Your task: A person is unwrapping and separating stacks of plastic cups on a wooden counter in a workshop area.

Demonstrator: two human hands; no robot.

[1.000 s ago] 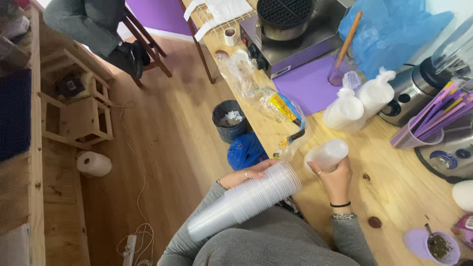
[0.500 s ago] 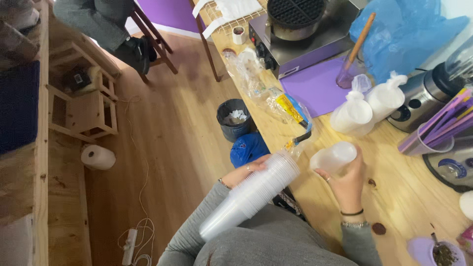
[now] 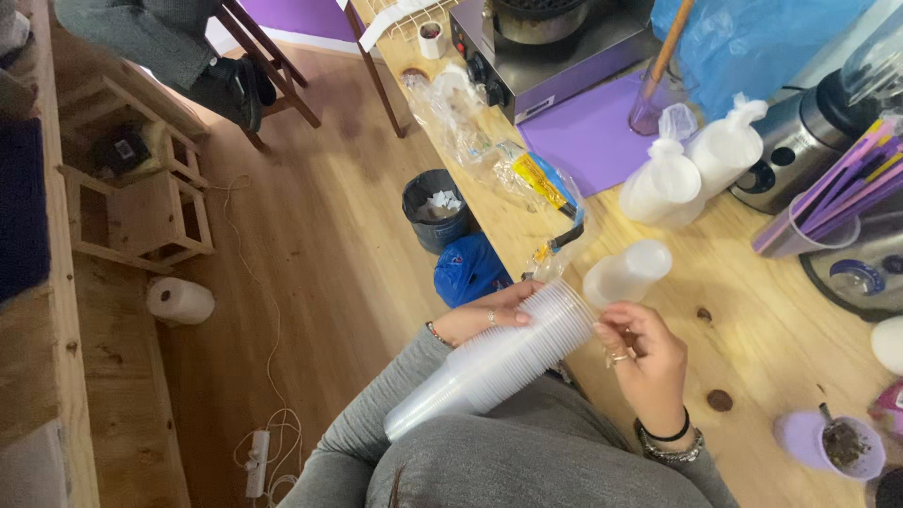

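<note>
My left hand (image 3: 484, 320) grips a long stack of clear plastic cups (image 3: 499, 367) that lies slanted across my lap, mouth end up toward the wooden table (image 3: 771, 329). My right hand (image 3: 644, 362) hovers at the stack's open end, fingers curled beside the top rim and holding nothing I can see. Just beyond its fingers, a single clear cup (image 3: 628, 271) lies on the table, apart from the hand.
Two white squeeze bottles (image 3: 691, 169), a purple mat (image 3: 588, 132), a metal machine (image 3: 555, 38) and a purple cup with a spoon (image 3: 828, 442) are on the table. On the floor are a black bin (image 3: 435, 209), a blue bag (image 3: 467, 268) and a paper roll (image 3: 179, 301). Another person's legs (image 3: 160, 42) show top left.
My right hand held the single cup before; now the cup rests on the table and the hand has come back to the stack's rim. The stack has stayed in my left hand.
</note>
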